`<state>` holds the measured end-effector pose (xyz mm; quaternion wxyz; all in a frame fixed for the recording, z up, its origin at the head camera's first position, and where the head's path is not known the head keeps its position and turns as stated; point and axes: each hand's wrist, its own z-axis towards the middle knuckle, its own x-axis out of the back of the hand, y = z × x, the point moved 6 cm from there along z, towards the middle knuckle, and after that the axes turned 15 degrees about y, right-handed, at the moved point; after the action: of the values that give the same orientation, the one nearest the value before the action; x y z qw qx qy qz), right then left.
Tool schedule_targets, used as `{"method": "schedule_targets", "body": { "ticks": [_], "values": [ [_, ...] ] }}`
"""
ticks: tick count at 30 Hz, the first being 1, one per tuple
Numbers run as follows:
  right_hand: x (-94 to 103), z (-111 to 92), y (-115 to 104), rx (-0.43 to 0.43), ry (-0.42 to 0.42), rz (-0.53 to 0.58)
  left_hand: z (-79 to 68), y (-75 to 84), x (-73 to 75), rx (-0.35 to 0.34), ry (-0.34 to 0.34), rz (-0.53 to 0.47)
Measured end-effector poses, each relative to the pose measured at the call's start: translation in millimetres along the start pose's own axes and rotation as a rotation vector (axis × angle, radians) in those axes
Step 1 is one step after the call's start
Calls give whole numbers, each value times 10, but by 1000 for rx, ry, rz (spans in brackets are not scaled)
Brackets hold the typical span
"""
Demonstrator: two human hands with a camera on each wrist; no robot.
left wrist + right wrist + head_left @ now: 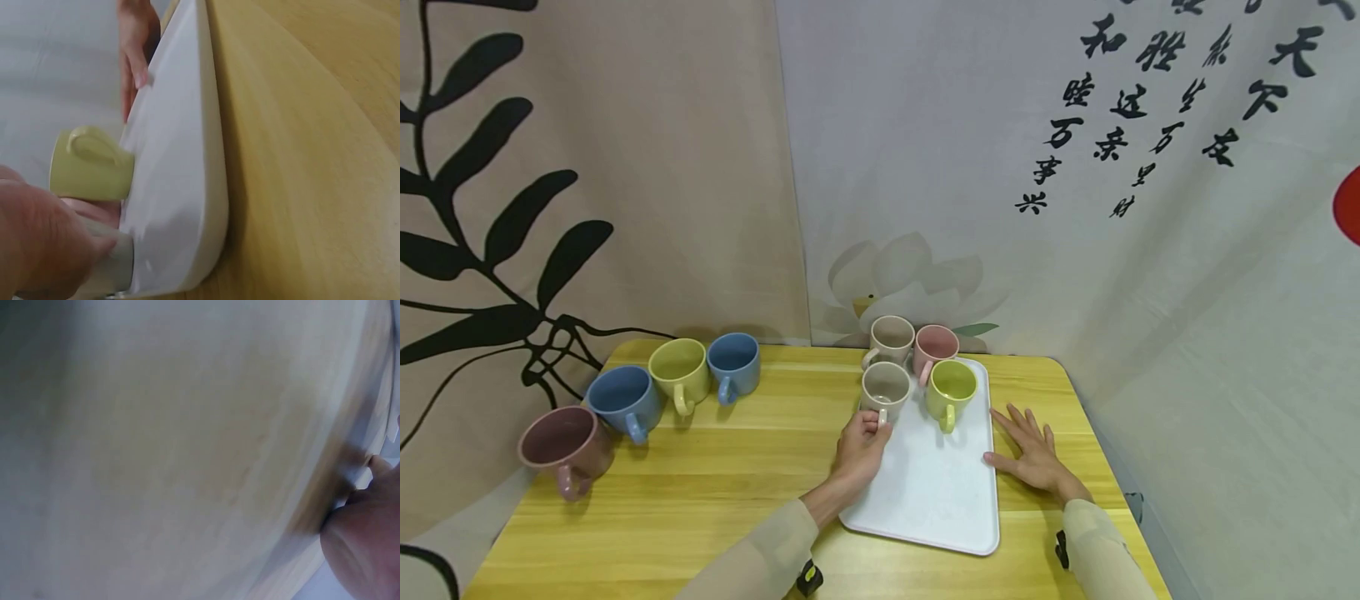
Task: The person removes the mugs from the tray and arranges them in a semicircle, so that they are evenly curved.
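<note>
From my remote post, I see a yellow wood-grain table (737, 500) across the lower frame, backed by a pale fabric backdrop (910, 167) with dark leaves printed at upper left and black Chinese characters at upper right. At the left of the frame, four ceramic mugs run in a slanting row: a large dusty-pink mug (568, 446) nearest, then a wide blue mug (625, 400), a yellow-green mug (681, 371) and a smaller blue mug (734, 362).

Right of centre lies a white rectangular tray (925, 500) with rounded corners. Crowding its upper end are a rear beige mug (892, 335), a small pink mug (936, 343) and a lime-green mug (951, 392); these stand close behind and beside the front beige ceramic mug (886, 390), limiting room there.

That front mug sits at the tray's upper left, just beyond the left hand (859, 454), whose fingers and thumb pinch its handle. In the left wrist view, its base appears to meet the tray. The right hand (1030, 454) has its fingers spread, thumb and fingertips touching the tray's right edge. My right wrist view is mostly blurred.
</note>
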<state>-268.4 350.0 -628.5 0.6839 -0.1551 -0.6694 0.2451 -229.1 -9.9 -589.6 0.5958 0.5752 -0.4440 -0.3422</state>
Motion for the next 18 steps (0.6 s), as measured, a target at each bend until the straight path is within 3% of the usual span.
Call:
{"method": "schedule_targets", "body": {
  "ticks": [5, 18],
  "values": [
    [-2, -1, -2, -2, 1, 2, 3, 19, 87, 37, 38, 2],
    [0, -3, -7, -8, 4, 22, 89, -35, 224, 27, 142, -73]
  ]
}}
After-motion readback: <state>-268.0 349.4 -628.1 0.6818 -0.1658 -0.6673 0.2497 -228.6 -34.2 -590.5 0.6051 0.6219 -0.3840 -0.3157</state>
